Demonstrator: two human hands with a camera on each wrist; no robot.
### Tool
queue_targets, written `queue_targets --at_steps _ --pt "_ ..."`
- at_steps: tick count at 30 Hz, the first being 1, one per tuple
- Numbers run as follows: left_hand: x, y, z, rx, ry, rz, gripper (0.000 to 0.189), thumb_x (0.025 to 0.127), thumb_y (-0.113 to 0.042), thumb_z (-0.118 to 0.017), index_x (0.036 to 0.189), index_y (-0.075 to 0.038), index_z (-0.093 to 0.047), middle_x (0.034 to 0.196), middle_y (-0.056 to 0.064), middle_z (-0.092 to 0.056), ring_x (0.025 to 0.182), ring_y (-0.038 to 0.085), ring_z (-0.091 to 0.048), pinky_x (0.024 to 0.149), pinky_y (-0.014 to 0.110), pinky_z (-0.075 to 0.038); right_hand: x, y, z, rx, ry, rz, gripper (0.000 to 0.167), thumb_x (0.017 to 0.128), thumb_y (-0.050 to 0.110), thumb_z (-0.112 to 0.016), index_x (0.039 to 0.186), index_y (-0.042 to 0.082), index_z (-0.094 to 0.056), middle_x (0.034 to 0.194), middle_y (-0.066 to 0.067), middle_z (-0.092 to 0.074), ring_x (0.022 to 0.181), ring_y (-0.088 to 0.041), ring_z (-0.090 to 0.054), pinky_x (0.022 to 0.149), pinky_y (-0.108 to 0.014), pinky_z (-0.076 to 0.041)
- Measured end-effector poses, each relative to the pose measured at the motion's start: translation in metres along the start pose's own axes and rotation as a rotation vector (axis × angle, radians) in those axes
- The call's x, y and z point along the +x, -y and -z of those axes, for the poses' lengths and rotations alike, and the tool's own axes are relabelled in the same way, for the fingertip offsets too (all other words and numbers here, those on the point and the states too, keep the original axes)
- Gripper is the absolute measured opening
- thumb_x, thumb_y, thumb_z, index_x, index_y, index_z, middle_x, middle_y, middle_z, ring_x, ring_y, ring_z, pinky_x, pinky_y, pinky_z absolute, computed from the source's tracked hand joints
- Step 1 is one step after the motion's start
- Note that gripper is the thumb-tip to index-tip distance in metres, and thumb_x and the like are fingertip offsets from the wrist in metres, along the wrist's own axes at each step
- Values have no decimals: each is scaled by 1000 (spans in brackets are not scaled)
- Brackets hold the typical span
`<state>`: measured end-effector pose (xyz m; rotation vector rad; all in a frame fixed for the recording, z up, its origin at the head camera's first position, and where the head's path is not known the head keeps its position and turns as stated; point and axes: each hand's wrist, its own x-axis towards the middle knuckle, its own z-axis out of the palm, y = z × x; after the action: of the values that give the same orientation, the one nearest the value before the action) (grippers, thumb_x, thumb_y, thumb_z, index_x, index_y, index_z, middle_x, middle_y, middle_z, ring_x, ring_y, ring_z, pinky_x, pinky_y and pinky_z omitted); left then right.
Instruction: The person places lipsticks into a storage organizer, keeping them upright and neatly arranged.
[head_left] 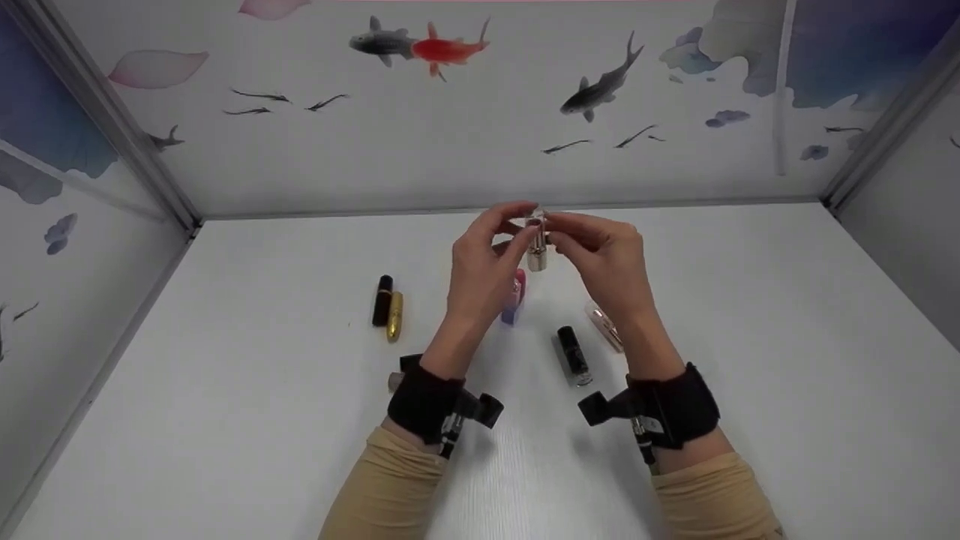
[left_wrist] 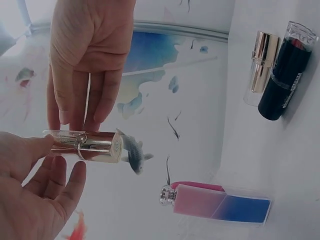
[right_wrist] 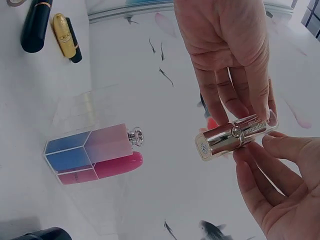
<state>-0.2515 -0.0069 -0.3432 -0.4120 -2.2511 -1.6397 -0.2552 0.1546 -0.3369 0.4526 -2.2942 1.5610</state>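
A shiny gold lipstick tube with a clear cap (head_left: pixel 537 255) is held upright in the air, above the far part of the table. My left hand (head_left: pixel 484 266) pinches its capped upper end, thumb on the near side. From the other side, my right hand (head_left: pixel 611 255) grips the same end with thumb and fingertips. In the left wrist view the tube's gold base (left_wrist: pixel 102 147) sticks out past the fingers. The right wrist view shows lettering on the lipstick tube (right_wrist: pixel 235 132), too small to read surely. The cap appears to be on.
Below the hands lie a pink-and-blue tube with a silver knob (right_wrist: pixel 95 145) and a pink tube (right_wrist: pixel 120 166). To the right are a black tube (head_left: pixel 573 354) and a clear-and-gold tube (left_wrist: pixel 262 62). At left lie a black tube (head_left: pixel 382 300) and a gold tube (head_left: pixel 395 316). A printed wall (head_left: pixel 465 150) stands behind.
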Motion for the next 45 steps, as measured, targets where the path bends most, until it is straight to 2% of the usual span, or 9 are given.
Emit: queue_targets --at_steps 5,15,23,27,30,34,37,41,45 --pt "0 3 -3 47 -19 -4 32 97 -25 -66 129 -19 -64 125 -1 -66 105 9 -65 91 20 -56 -1 -2 0 -74 14 -12 29 96 12 -66 125 12 -71 119 -8 -74 109 -14 -70 89 -18 -55" --pt "1 14 -7 235 -97 -75 27 94 -23 -69 121 -18 -71 115 1 -73 93 10 -72 85 21 -58 0 -7 -3 -167 96 -51 35 100 8 -59 134 12 -64 129 -9 -69 122 -22 -64 102 -42 -53" --pt "4 19 -6 243 -33 -65 36 96 -19 -67 132 -16 -64 122 5 -67 100 13 -73 84 20 -58 2 -16 -2 -206 178 -48 39 102 12 -57 140 15 -59 135 -7 -65 123 -24 -63 104 -44 -51" --pt "6 18 -5 213 -12 -38 35 97 -18 -66 132 -16 -64 122 6 -64 103 14 -71 86 21 -58 4 -26 -1 -194 260 -126 40 105 19 -51 145 14 -53 140 -11 -61 127 -29 -60 105 -48 -50" --pt "7 18 -4 167 -10 -23 34 97 -18 -67 130 -13 -63 120 7 -63 104 15 -71 88 20 -57 6 -33 0 -90 280 -194 39 107 22 -45 144 9 -52 140 -15 -60 125 -32 -63 104 -46 -52" --pt "7 19 -5 149 7 -7 32 96 -16 -67 126 -10 -61 119 7 -64 107 15 -71 89 19 -57 7 -38 1 108 205 -237 38 107 21 -47 140 5 -54 134 -17 -62 117 -31 -67 96 -34 -57" --pt "7 20 -5 196 18 4 30 94 -15 -69 122 -11 -61 117 5 -67 108 14 -70 89 21 -57 7 -37 3 188 115 -228 36 104 17 -53 138 4 -57 131 -15 -62 111 -22 -71 91 -25 -58" --pt "6 21 -6 304 29 5 27 92 -15 -71 118 -14 -63 114 1 -71 108 14 -68 90 27 -58 6 -32 3 220 -7 -182 33 99 8 -60 131 1 -62 129 -15 -63 99 -7 -71 91 -24 -58" --pt "6 21 -7 386 38 -16 24 92 -18 -72 116 -15 -67 113 0 -73 106 16 -68 90 28 -57 4 -27 1 211 -89 -115 32 96 3 -63 128 1 -64 128 -14 -64 99 -7 -71 89 -25 -59"
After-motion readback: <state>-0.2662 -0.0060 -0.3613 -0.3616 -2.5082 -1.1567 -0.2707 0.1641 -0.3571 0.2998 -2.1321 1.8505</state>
